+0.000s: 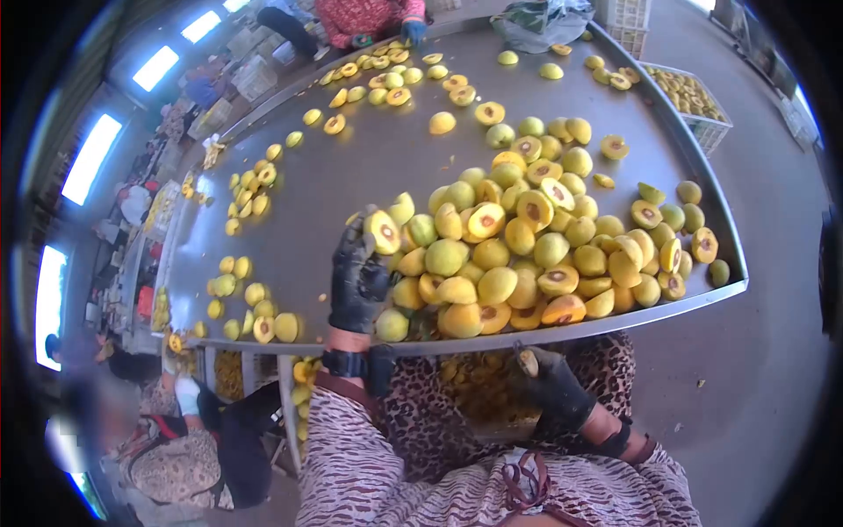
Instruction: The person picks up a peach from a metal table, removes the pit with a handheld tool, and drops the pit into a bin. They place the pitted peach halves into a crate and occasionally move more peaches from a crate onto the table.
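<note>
1. Headcam looking forward and down across a grey stainless-steel table with a raised rim (351,176).
2. Gripping a yellow halved peach with a dark stone hollow (384,232) in the black-gloved left hand (358,281), closing the fingers round its lower edge and showing its cut face.
3. Holding that half just at the near-left edge of the heap, above the table top.
4. Lying heaped on the near-right part of the table: a big pile of yellow-green whole and halved peaches (527,255), touching one another and reaching the near rim.
5. Holding the black-gloved right hand (555,391) low, under the near rim and over the lap, curling the fingers tight round a small pale object (527,360), too small for telling what it is.
6. Showing just left of that hand, under the rim: a dim mass of yellow-brown fruit pieces (474,386).
7. Lying scattered toward the far end: loose peach halves (386,83); sitting near the left rim: a small cluster of yellow fruit (255,307).
8. Standing on the floor at the right: a white plastic crate of fruit (694,101).
9. Working at the far end: a person in a red patterned top (364,13); sitting at lower left: another person's white-gloved hand (186,395).
</note>
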Demonstrator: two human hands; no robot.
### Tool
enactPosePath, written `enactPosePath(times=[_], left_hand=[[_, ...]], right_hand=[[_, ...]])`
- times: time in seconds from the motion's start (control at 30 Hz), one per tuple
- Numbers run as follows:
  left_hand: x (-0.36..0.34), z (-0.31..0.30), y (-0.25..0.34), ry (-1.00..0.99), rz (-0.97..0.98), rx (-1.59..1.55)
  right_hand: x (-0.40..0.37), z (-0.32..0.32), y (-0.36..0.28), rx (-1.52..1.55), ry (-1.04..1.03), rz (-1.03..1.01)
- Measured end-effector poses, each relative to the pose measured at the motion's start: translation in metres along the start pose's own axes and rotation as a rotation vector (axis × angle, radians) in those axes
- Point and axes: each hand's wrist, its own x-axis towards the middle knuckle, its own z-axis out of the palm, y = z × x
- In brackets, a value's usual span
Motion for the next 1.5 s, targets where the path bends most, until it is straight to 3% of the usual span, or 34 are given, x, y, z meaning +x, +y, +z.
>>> enactPosePath(times=[0.03,0.1,0.13,0.23,0.33,0.43,0.53,0.6,0.67,0.73,0.77,0.8,0.83,0.87,0.93,1.0,1.07,1.13,1.2,1.27,1.37,1.5], left_hand=[[-0.023,0.018,0.036,0.045,-0.118,-0.222],[-0.064,0.036,0.064,0.087,-0.363,-0.978],[-0.079,0.042,0.071,0.061,-0.385,-1.093],[-0.115,0.054,0.088,0.149,-0.486,-1.091],[-0.133,0.053,0.105,0.128,-0.425,-0.925],[-0.136,0.047,0.107,0.022,-0.245,-0.541],[-0.14,0.049,0.117,-0.003,-0.188,-0.614],[-0.142,0.049,0.115,-0.015,-0.184,-0.67],[-0.147,0.044,0.108,-0.118,-0.122,-0.497],[-0.158,0.05,0.095,-0.06,-0.158,-0.533],[-0.163,0.055,0.093,0.038,-0.378,-0.774],[-0.167,0.058,0.088,0.135,-0.597,-1.014],[-0.164,0.059,0.083,-0.023,-0.514,-1.415],[-0.167,0.067,0.083,-0.023,-0.514,-1.424],[-0.171,0.084,0.096,0.213,-0.588,-1.333],[-0.173,0.082,0.101,0.173,-0.563,-1.324],[-0.174,0.08,0.103,0.096,-0.412,-1.148],[-0.174,0.081,0.099,0.218,-0.49,-1.189],[-0.178,0.077,0.088,0.325,-0.637,-1.02],[-0.177,0.076,0.095,0.373,-0.625,-0.996],[-0.183,0.074,0.091,0.372,-0.659,-1.047],[-0.178,0.074,0.089,0.467,-0.67,-1.124]], right_hand=[[0.004,0.007,-0.008,0.04,-0.013,-0.028],[0.017,0.023,-0.007,-0.134,-0.083,-0.283],[0.022,0.032,-0.013,-0.149,-0.078,-0.288],[0.029,0.053,-0.018,-0.15,-0.071,-0.265],[0.021,0.068,-0.019,-0.158,-0.029,-0.269],[0.021,0.078,-0.016,-0.137,0.018,-0.282],[0.018,0.082,-0.017,-0.045,0.057,-0.345],[0.007,0.075,-0.041,0.319,-0.107,0.144],[0.002,0.073,-0.047,0.32,-0.144,0.179],[-0.001,0.072,-0.046,0.037,-0.128,0.246],[0.001,0.068,-0.023,-0.105,-0.147,0.029],[0.003,0.07,-0.004,-0.111,-0.15,0.03],[0.003,0.073,0.006,-0.087,-0.132,-0.058],[0.001,0.073,0.012,-0.065,-0.113,-0.143],[-0.005,0.064,0.01,-0.131,-0.098,-0.1],[-0.008,0.057,0.005,-0.195,-0.082,-0.056],[-0.009,0.052,0.006,-0.334,-0.076,-0.112],[-0.01,0.055,0.007,-0.393,-0.103,-0.117],[-0.01,0.058,0.007,-0.455,-0.131,-0.13],[-0.01,0.066,0.01,-0.509,-0.012,-0.292],[-0.003,0.074,0.005,-0.489,0.015,-0.327],[0.002,0.085,0.01,-0.419,-0.027,-0.212]])
